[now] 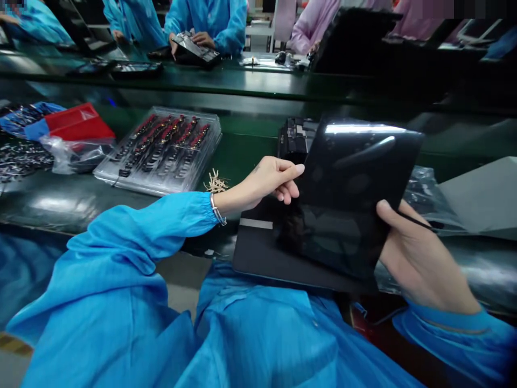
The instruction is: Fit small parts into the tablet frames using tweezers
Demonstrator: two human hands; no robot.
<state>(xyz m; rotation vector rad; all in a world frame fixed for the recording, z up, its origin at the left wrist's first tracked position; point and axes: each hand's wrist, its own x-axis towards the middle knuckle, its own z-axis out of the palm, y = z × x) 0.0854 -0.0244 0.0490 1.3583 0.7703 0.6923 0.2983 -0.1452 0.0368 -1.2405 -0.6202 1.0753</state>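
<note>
A glossy black screen panel point(347, 188) is tilted up in front of me, with light reflected along its top edge. My right hand point(420, 253) is closed on its right edge, thumb on the front face. At the panel's left edge, the thumb and fingers of my left hand point(278, 178) are pinched together; what lies between the fingertips is too small to make out. Beneath the panel lies a flat black board point(258, 253) with a pale strip point(256, 223) at its upper left. The panel covers much of this board.
A clear plastic tray point(161, 151) with rows of small dark and red parts sits to the left. Beyond it are a red bag point(81, 124) and bundled cables point(24, 156). A black box-like item point(294, 137) stands behind the panel. Co-workers point(205, 27) handle devices across the bench.
</note>
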